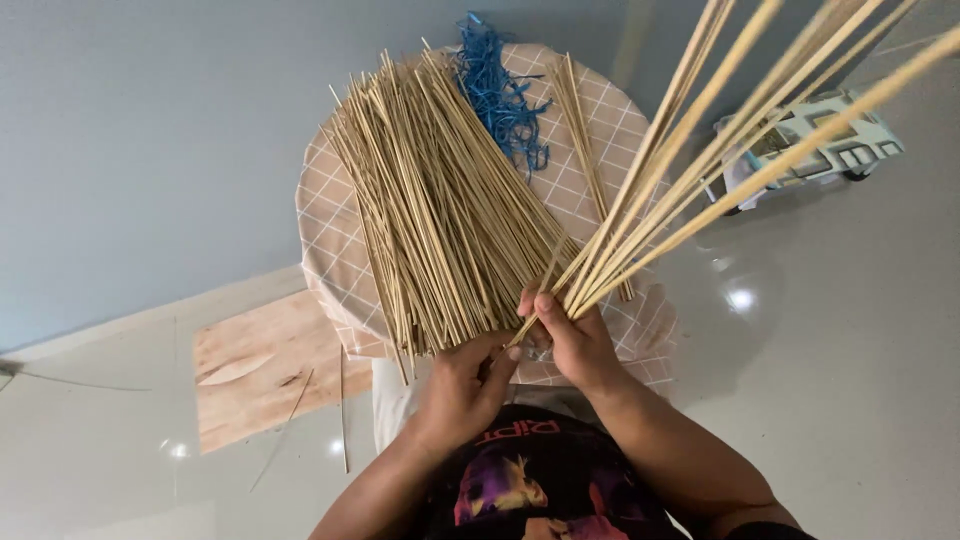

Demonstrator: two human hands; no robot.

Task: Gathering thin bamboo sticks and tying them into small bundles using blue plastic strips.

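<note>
My right hand (570,335) grips the lower ends of several long thin bamboo sticks (720,150), which fan up and to the right toward the camera. My left hand (465,380) rests just left of it, fingers curled at the near ends of a big loose pile of the same pale sticks (440,200); whether it pinches any is hard to tell. The pile lies on a round stool covered with a beige checked cloth (335,250). A tangle of blue string (500,95) lies at the stool's far edge, beside a small separate bunch of sticks (580,130).
A wooden board (265,365) lies on the glossy floor left of the stool, with a few stray sticks (343,420) near it. A white toy car (815,140) stands on the floor at the right. A grey wall rises behind.
</note>
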